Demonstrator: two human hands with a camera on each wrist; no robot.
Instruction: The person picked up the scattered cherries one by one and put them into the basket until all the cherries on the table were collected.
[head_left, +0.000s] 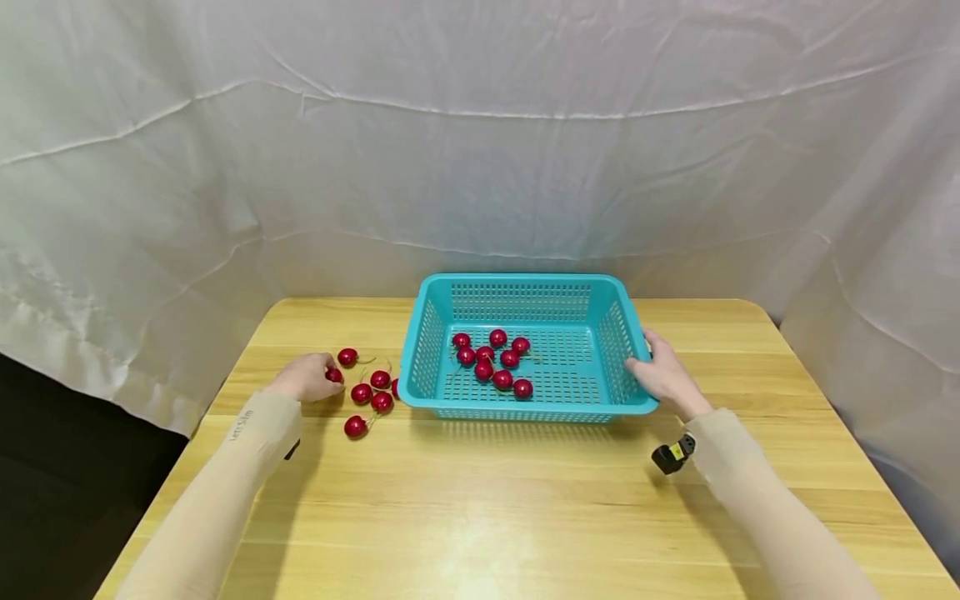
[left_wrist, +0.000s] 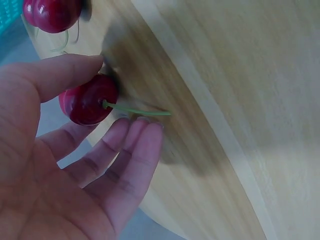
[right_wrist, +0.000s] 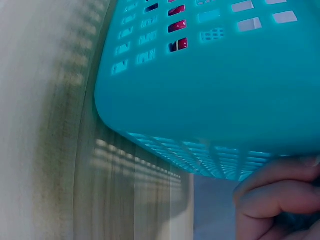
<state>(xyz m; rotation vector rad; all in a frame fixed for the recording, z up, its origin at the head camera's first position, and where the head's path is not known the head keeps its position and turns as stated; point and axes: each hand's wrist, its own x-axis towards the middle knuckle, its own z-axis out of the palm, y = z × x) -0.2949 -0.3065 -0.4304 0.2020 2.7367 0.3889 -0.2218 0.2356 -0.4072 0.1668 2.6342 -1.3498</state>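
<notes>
My left hand [head_left: 303, 377] is at the left of the table, pinching a red cherry [left_wrist: 90, 100] between thumb and index finger. A green stem juts from that cherry, and the other fingers [left_wrist: 142, 155] extend below it. On the right, my right hand [head_left: 663, 375] grips the right side of a turquoise plastic basket [head_left: 525, 409], thumb over the rim and fingers [right_wrist: 280, 190] curled at the outer wall. Several cherries [head_left: 502, 379] lie in the basket's left half. Between the left hand and the basket, several more cherries [head_left: 362, 393] are scattered on the wood.
The pale wooden table [head_left: 480, 508] has rounded back corners. Grey-white cloth [head_left: 480, 167] hangs behind it and along both sides. One cherry [head_left: 356, 427] lies nearer the front than the others, and another is partly hidden by the basket's left rim.
</notes>
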